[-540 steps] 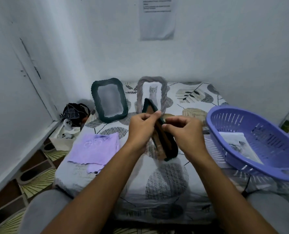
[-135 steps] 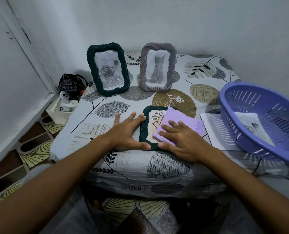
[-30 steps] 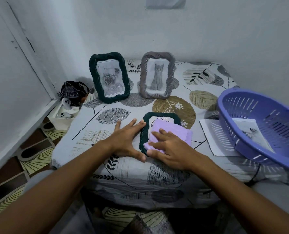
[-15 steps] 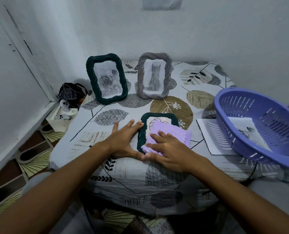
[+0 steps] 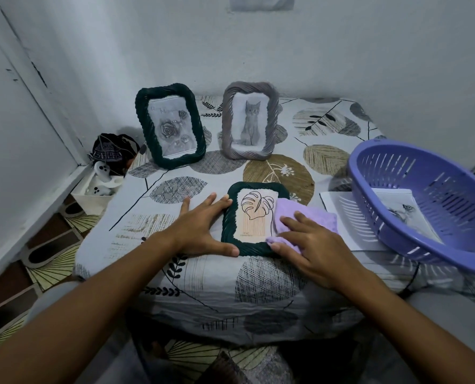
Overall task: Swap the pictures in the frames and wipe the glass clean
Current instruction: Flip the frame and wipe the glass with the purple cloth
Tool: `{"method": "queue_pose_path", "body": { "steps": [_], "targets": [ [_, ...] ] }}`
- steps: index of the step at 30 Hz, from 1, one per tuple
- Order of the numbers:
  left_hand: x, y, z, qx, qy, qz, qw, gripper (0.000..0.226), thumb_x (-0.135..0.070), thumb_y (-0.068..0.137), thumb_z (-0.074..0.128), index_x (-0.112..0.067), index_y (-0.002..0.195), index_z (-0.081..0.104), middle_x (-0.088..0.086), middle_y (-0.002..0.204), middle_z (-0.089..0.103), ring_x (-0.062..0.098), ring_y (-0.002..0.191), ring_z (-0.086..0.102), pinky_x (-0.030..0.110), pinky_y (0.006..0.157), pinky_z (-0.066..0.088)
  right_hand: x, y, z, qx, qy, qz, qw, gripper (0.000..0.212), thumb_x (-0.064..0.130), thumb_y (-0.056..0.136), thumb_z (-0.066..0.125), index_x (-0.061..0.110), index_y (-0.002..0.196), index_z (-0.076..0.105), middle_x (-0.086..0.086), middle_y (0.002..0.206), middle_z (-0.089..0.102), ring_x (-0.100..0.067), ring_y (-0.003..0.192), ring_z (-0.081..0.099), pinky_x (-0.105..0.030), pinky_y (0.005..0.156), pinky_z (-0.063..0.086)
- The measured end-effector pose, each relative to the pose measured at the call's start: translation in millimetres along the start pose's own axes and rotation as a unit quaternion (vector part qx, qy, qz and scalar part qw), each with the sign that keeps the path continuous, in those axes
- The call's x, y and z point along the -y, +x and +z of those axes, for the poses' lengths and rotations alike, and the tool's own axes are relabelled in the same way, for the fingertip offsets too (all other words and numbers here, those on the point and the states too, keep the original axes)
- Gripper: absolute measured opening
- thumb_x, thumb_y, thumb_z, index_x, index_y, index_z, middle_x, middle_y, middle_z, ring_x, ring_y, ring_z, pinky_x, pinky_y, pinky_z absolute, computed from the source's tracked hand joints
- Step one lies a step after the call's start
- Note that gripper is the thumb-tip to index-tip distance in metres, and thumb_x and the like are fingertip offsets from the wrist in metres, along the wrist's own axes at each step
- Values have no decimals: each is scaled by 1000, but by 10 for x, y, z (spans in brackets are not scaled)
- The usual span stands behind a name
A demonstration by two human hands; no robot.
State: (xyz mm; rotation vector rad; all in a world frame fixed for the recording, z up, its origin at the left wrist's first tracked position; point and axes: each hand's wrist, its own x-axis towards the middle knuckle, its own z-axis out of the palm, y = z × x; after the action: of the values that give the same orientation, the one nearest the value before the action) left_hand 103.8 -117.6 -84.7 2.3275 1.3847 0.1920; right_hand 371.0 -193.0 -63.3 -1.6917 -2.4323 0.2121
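White walls close round a table (image 5: 208, 275) under a leaf-print cloth. Near its front edge a dark green frame (image 5: 254, 218) with a leaf drawing lies flat. Beside it, the left hand (image 5: 203, 230) rests with fingers spread, touching its left rim. Over its right edge, the right hand (image 5: 312, 245) presses a purple cloth (image 5: 305, 214), fingers straight and slightly apart. Behind stand a rose frame (image 5: 170, 129) and a cat frame (image 5: 249, 121). A purple basket (image 5: 424, 200) at right holds what may be a printed picture.
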Motion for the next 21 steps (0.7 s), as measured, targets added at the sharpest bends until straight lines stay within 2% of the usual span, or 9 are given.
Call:
{"method": "queue_pose_path", "body": {
  "steps": [5,11,17,21],
  "targets": [
    [-14,20,-12,5,-3,-1,1000,135,-98,41,46,-31,153,11,-10,161,8,5,146,-6,55,113,-18,-48,242,-47,29,-4,37,999,56,64,94,23,38,135,51,4,156,29,-16,145,21,-39,102,36],
    [-6,18,-10,6,-5,2,1000,136,-99,40,45,-32,153,11,-10,161,8,5,146,-8,56,113,-19,-225,826,-56,43,-11,78,996,57,64,95,21,38,139,45,-6,159,23,-28,145,20,-50,105,32],
    [-13,6,3,0,-7,2,1000,135,-98,41,46,-30,153,12,-11,161,8,3,146,-8,55,113,-19,-209,715,-15,32,19,50,998,56,60,95,25,33,137,51,-8,158,24,-27,145,21,-41,108,28],
    [-10,2,9,-4,-6,2,1000,135,-98,42,47,-30,153,12,-11,161,8,3,146,-7,55,113,-19,-42,356,15,36,26,54,998,59,63,94,28,32,137,51,0,160,20,-20,146,18,-40,109,28]
  ]
}}
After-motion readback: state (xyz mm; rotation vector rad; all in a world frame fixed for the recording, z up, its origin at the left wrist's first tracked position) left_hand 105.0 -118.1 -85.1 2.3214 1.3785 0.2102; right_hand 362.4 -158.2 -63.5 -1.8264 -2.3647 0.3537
